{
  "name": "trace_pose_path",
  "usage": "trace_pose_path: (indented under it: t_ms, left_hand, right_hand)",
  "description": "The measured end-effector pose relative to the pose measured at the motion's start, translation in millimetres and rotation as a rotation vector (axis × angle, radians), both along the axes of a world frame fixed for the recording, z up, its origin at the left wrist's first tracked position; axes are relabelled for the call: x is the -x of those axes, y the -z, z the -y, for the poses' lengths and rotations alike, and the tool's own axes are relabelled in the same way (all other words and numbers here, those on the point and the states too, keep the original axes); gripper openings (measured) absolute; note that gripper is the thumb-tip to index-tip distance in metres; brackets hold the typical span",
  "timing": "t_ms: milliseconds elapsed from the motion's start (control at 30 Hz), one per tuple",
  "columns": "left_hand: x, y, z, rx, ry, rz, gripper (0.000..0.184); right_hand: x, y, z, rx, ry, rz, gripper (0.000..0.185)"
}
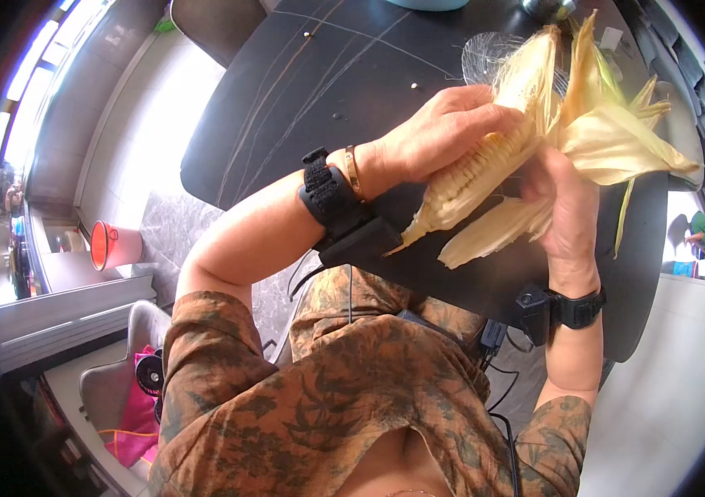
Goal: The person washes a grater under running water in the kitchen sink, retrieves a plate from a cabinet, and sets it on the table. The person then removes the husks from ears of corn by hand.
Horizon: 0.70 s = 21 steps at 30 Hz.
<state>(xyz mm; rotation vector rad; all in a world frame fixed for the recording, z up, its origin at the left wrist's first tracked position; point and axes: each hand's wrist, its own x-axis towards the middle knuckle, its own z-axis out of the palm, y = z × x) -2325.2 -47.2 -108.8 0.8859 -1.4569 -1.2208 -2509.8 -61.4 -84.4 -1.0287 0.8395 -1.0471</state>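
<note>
A partly bared ear of corn (pixel 478 176) is held at a slant above the dark table, its rows of pale kernels showing and its narrow end pointing toward me. My left hand (pixel 466 137) is closed around the ear from above, fingers over the kernels. On the other side, my right hand (pixel 563 199) is closed on the corn husk (pixel 617 141), its fingers partly hidden. Dry pale leaves spread out beyond that hand, and one loose leaf hangs below it. Black straps with small devices sit on both wrists.
The black table (pixel 311 99) has pale veins and a few small white bits on it. Behind the ear is a round, see-through, fine-lined thing (pixel 489 56). A light blue bowl (pixel 428 3) stands at the far edge. A red bucket (pixel 115 246) is on the floor at left.
</note>
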Motion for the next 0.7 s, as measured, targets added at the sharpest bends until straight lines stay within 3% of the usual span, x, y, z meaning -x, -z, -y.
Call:
trace_pose_path:
  t_ms: [100,200,300,400,600,700]
  left_hand:
    - [4.2,-1.6,-1.7,-0.145,0.031,-0.168,0.042]
    - [11.6,-11.5,-8.0,-0.131,0.032,-0.156,0.046]
    - [5.7,-4.7,-3.5,-0.09,0.003,0.047,0.047]
    - [3.4,-3.4,0.0,-0.231,-0.017,-0.142,0.048]
    - [5.6,2.2,3.6,-0.075,-0.074,-0.106,0.048]
    - [4.5,-3.5,-0.9,-0.123,-0.079,-0.043,0.05]
  right_hand:
    - [0.7,-1.4,-2.1,-0.008,-0.012,-0.004,0.013]
    - [2.0,-3.5,-3.1,-0.018,-0.038,0.071,0.015]
    - [4.9,-3.3,-4.8,0.035,-0.079,0.057,0.018]
    - [7.7,-5.2,-2.9,-0.024,-0.191,0.114,0.023]
    - [-0.4,-9.8,-3.5,-0.07,-0.151,0.178,0.03]
    - [6.3,1.8,-0.8,0.022,-0.209,0.138,0.033]
